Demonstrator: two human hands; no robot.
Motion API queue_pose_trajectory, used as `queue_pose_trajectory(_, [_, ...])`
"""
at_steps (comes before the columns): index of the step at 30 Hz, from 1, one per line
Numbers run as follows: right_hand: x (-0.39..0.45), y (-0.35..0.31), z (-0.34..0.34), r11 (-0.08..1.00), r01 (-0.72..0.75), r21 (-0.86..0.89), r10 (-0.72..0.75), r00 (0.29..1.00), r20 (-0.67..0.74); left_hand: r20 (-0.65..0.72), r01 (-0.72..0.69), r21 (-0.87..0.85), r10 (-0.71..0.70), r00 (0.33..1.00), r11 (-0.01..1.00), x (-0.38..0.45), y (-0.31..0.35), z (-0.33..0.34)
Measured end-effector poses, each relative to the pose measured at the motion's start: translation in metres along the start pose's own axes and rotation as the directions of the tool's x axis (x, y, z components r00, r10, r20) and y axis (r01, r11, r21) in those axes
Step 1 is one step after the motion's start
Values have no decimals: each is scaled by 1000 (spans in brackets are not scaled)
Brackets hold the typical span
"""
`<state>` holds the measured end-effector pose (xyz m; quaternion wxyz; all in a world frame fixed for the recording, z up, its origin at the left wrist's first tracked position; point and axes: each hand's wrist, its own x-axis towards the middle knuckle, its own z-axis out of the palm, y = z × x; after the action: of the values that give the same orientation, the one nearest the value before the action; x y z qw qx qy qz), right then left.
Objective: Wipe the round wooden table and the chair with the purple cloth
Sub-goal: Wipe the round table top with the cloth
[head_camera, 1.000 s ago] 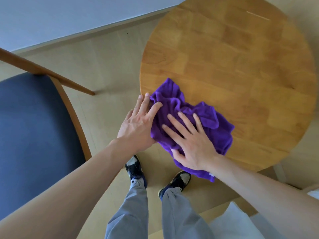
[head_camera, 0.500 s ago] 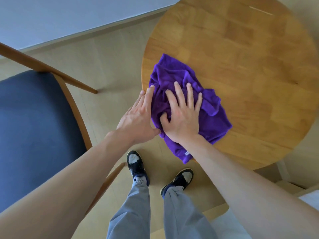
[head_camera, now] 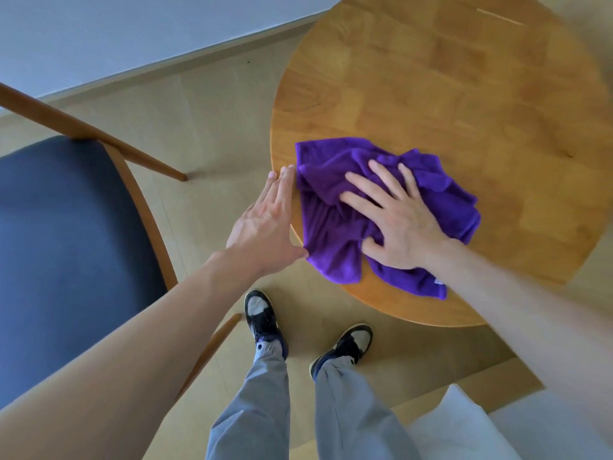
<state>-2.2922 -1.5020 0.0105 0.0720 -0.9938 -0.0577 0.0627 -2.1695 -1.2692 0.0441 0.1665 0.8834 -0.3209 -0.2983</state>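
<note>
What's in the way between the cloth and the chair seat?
Nothing visible. The cloth lies at the table's near edge under the right hand; only bare floor separates it from the chair. The left hand rests at the table edge.

pale wood floor [head_camera: 205, 134] meets a blue-grey wall [head_camera: 116, 34] along a low baseboard [head_camera: 185, 64], in soft light.
</note>
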Motion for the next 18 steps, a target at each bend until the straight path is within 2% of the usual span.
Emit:
queue_pose_trajectory(2, [23, -28, 0, 976, -186, 110, 193, 980, -53, -23, 22, -18, -22, 999, 1000, -1, 3, 2])
queue_pose_trajectory(4, [44, -55, -1, 900, -344, 267, 379, 920, -93, -51, 41, -64, -44, 998, 997, -1, 6, 4])
queue_pose_trajectory(6, [56, -76, -2, 832, -404, 381, 476, 872, -116, -71, 50, -85, -56, 996, 995, -1, 11, 6])
queue_pose_trajectory(7, [57, -82, 0, 830, -409, 379, 484, 866, -126, -77, 53, -81, -59, 995, 995, -1, 12, 6])
queue_pose_trajectory(10, [39, -92, 10, 916, -334, 223, 369, 918, -143, -54, 48, -37, -50, 997, 998, -3, 7, 4])
queue_pose_trajectory(13, [-6, -77, 18, 977, -117, 176, 143, 980, -142, 34, 15, -17, -14, 999, 1000, -5, -1, -4])
queue_pose_trajectory(15, [-38, -57, 21, 989, 21, 149, -4, 994, -112, 63, 14, -25, -12, 998, 1000, -6, -5, -8])
queue_pose_trajectory(17, [-53, -39, 19, 988, 71, 137, -60, 995, -81, 53, 8, -28, -7, 999, 1000, -6, -7, -7])
queue_pose_trajectory(18, [-53, -34, 18, 988, 55, 146, -44, 996, -80, 39, 8, -22, -7, 999, 1000, -5, -6, -5])
